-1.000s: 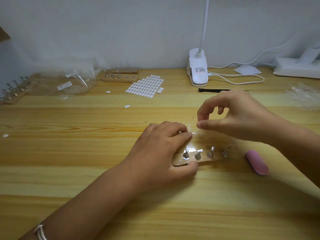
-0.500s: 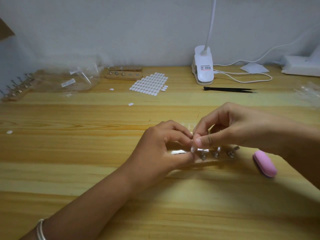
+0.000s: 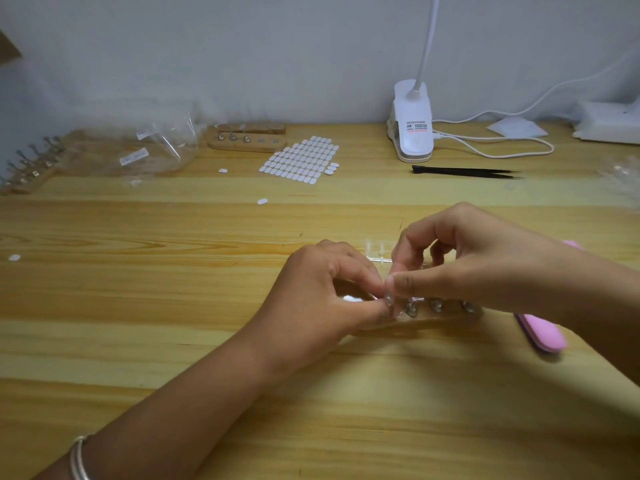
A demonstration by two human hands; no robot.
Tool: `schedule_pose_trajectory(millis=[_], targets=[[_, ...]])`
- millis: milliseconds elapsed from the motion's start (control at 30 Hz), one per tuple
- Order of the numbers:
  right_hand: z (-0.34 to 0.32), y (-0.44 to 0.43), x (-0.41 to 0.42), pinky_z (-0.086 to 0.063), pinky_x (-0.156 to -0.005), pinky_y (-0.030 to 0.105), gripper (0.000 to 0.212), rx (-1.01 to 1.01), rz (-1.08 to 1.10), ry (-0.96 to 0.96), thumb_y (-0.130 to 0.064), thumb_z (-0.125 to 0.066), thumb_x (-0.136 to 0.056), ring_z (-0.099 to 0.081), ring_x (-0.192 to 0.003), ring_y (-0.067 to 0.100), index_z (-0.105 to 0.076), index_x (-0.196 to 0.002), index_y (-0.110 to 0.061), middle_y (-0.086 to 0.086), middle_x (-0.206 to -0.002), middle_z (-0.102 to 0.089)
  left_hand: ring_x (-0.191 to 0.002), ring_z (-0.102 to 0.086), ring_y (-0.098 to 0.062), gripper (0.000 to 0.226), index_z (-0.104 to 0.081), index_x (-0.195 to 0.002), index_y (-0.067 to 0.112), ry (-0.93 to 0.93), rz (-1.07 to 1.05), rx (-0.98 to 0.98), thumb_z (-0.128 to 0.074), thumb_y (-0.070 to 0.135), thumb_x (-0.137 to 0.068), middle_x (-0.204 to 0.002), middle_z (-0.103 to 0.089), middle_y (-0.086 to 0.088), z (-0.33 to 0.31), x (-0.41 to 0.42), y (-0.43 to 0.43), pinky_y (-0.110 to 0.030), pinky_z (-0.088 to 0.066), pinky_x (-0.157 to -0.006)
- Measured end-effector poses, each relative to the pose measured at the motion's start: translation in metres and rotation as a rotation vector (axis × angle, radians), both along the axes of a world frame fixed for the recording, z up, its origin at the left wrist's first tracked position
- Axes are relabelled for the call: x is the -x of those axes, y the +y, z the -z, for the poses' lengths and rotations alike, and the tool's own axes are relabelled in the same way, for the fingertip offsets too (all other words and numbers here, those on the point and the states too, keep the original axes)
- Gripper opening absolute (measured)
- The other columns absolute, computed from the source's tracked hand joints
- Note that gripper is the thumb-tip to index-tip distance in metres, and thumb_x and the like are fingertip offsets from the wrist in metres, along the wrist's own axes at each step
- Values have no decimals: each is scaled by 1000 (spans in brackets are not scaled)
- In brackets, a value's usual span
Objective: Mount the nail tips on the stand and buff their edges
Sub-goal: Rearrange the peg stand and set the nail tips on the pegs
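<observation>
Centre-right of the frame: the left hand, fingers curled, grips the left end of the stand. The right hand, arched above, pinches a clear nail tip between thumb and forefinger there.

Buffer right of stand; tweezers behind both.

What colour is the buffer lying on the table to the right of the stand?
The buffer is pink; the head view shows it best.
</observation>
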State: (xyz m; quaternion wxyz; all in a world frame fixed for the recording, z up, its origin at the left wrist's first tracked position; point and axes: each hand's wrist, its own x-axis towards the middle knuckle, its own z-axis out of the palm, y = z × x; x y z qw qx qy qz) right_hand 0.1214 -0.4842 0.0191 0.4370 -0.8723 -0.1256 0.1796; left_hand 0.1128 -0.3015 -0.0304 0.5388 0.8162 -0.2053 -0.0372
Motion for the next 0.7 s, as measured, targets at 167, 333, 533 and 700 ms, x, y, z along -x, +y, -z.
schedule_pose_trajectory(millis=[167, 333, 533, 700], targets=[[1, 5, 4, -37, -44, 12, 20, 41, 0, -6, -13, -71, -83, -50, -49, 1, -64, -64, -16, -9, -59, -60, -83, -63, 0, 18, -76, -64, 23, -41, -22, -27, -92, 16, -61, -74, -71, 8, 3, -3, 1, -7, -42, -69], [1, 7, 5, -38, -49, 10, 23, 95, -38, -56, -11, -68, -84, -48, -52, -2, -59, -64, -17, -5, -67, -62, -84, -63, -2, 17, -75, -62, 28, -66, -23, -57, -91, 25, -60, -72, -71, 13, 4, -4, 2, -7, -41, -70], [-2, -7, -8, -35, -46, 10, 15, 121, -20, -82, -25, -76, -81, -47, -49, -1, -71, -67, -23, -8, -65, -63, -93, -59, -3, 14, -68, -66, 47, -134, -53, -178, -80, 49, -59, -83, -66, 19, 2, 0, 1, -28, -40, -87], [-4, -26, -36, -39, -59, 6, 7, 269, 78, -292, -27, -77, -84, -57, -78, 0, -76, -84, -33, -17, -78, -68, -112, -46, 3, 48, -67, -115, 39, -292, -57, -479, -65, 58, -72, -112, -56, 24, -1, 3, 0, -25, -26, -97]])
